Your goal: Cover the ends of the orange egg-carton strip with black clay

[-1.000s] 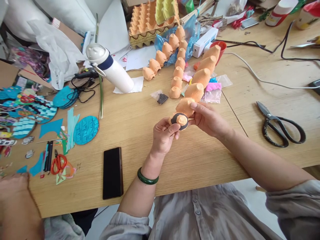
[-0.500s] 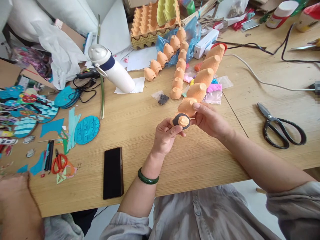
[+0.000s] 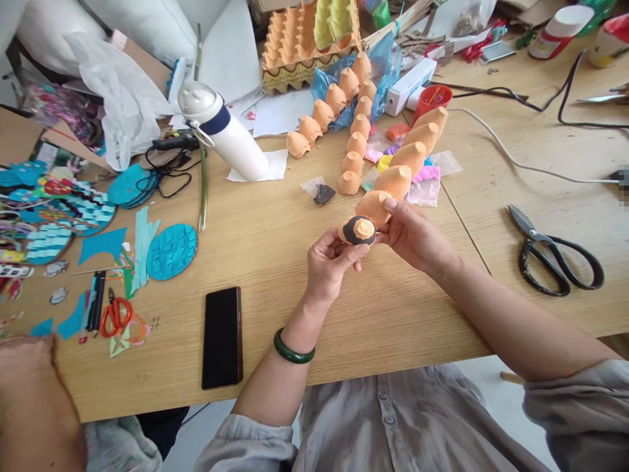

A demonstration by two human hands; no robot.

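Between my two hands is an orange egg-carton strip (image 3: 393,178), a row of cone-shaped bumps slanting away to the upper right. A dark band (image 3: 351,229) rings the bump at its near end. My left hand (image 3: 330,265) pinches that end, thumb below the dark band. Thumb on top, my right hand (image 3: 415,237) grips the strip at the neighbouring bump; some of its fingers are hidden underneath. Two more orange carton strips, a left one (image 3: 323,115) and a middle one (image 3: 357,144), lie beyond. A small packet of dark material (image 3: 323,193) rests left of them.
Black-handled scissors (image 3: 555,252) lie to the right, a phone (image 3: 222,337) to the left. A white bottle (image 3: 230,141) stands near stacked egg trays (image 3: 304,49). Blue craft pieces (image 3: 171,252) and orange-handled scissors (image 3: 116,314) spread leftward. Another person's arm (image 3: 37,400) rests at lower left.
The far end of the held strip has dipped, uncovering more of the red cup behind it. Both hands keep their hold, and the view has shifted slightly.
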